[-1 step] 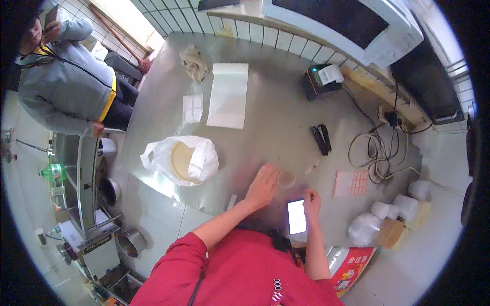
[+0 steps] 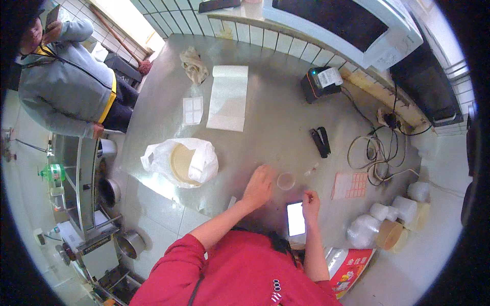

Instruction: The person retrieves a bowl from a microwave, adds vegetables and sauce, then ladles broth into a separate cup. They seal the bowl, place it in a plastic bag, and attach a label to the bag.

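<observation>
A small clear round tub or lid lies on the metal table in front of me. Just left of it my left hand rests low over the table, empty, its fingers stretched forward and a little apart from the tub. To the tub's near right, my right hand is closed in a pinch; whatever its fingertips hold is too small to make out. Partly under that hand is a phone with a bright white screen. Beyond the tub lies a black stapler, and a small scrap sits between them.
A white plastic bag holds a round tan container. Behind it lie a white paper roll, a label sheet and a cloth. Rightward are a label printer, tangled cables and stacked containers. A person stands at left.
My left hand has drawn slightly back and left, away from the clear tub. The right hand stays almost in place, pinched.
</observation>
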{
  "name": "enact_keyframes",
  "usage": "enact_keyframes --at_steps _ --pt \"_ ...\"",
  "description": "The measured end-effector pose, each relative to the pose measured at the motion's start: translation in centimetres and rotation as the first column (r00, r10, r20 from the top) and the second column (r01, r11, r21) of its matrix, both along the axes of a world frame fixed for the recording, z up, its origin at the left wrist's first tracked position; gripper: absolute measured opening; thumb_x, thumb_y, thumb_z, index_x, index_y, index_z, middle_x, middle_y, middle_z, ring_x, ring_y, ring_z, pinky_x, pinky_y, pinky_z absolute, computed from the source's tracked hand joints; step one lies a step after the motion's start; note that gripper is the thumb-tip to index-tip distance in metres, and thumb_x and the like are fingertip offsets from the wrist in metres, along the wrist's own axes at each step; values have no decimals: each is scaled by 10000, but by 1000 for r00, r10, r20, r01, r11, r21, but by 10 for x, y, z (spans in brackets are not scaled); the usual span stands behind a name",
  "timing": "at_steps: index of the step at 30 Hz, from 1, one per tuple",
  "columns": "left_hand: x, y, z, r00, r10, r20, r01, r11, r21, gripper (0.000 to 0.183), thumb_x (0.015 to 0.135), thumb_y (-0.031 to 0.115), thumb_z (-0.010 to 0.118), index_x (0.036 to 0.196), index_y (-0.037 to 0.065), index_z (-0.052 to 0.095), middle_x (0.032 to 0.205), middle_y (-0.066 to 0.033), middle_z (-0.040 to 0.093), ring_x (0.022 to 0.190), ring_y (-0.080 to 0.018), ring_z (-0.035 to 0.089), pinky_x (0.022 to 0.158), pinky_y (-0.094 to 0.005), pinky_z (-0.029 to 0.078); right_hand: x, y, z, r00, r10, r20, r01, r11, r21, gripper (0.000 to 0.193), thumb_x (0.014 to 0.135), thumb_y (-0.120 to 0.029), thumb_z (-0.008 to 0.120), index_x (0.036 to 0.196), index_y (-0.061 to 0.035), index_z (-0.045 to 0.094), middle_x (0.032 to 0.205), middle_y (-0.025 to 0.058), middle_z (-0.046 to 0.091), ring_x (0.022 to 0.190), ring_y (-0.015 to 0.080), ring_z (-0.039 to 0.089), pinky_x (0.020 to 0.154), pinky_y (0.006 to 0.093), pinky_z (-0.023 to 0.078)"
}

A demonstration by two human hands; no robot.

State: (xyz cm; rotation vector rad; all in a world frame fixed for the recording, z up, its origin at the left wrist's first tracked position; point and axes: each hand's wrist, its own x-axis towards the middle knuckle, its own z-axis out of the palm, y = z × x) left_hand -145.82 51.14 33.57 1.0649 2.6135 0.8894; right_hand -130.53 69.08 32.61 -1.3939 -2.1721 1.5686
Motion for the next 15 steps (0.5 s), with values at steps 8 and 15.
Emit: enact_keyframes --at_steps 8,15 --pt "-82 -7 34 975 221 8 -219 960 175 97 889 123 582 916 33 559 873 -168 532 817 -385 560 664 -464 468 -68 -25 33 967 255 -15 -251 959 134 156 882 -155 635 875 1 638 762 182 657 671 290 644 632 369 495" --pt "-104 10 73 965 220 140 -237 964 118 240 957 220 535 807 36 574 692 -216 580 656 -445 571 578 -520 445 -79 -46 36 899 419 128 -438 872 219 254 948 -257 532 873 -40 642 691 215 619 636 398 621 607 479 498"
